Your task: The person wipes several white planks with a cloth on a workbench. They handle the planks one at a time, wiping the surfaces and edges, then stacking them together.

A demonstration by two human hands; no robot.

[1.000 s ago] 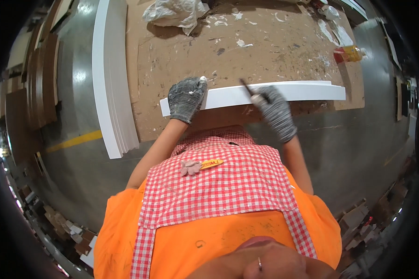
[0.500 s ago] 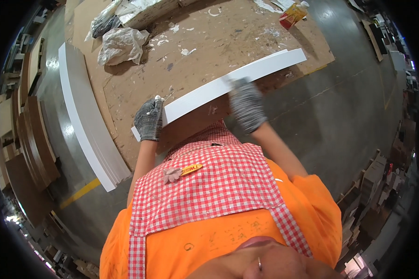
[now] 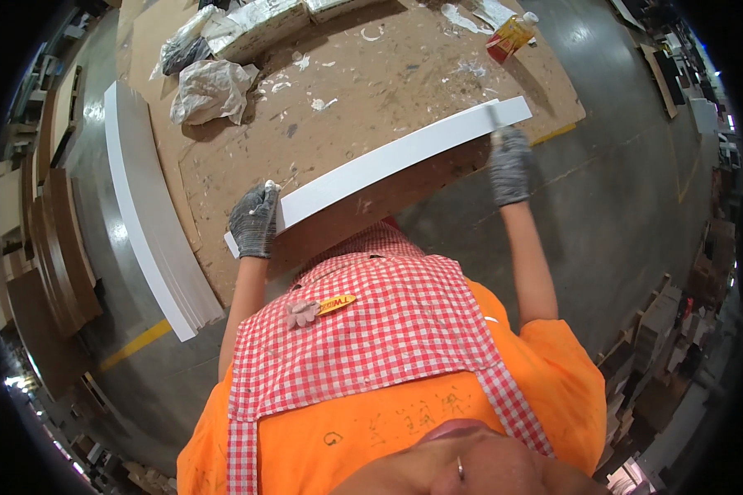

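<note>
A long white board (image 3: 388, 165) lies along the near edge of the worktable. My left hand (image 3: 254, 219), in a grey knitted glove with white smears at the thumb, is closed around the board near its left end. Whether it also holds a bit of white paste, I cannot tell. In my right hand (image 3: 510, 165), gloved alike, is a scraper (image 3: 494, 116). Its narrow grey blade touches the board near the right end; the handle is hidden in the closed fingers.
The brown worktable (image 3: 371, 91) is spotted with white paste. On it are a crumpled plastic bag (image 3: 213, 91), wrapped white blocks (image 3: 260, 29) and a bottle with a red-yellow label (image 3: 508, 41). A stack of white boards (image 3: 153, 206) stands along the left side.
My right hand has swept to the right along the board with the scraper, from its middle to near its right end. The left hand keeps its place on the board.
</note>
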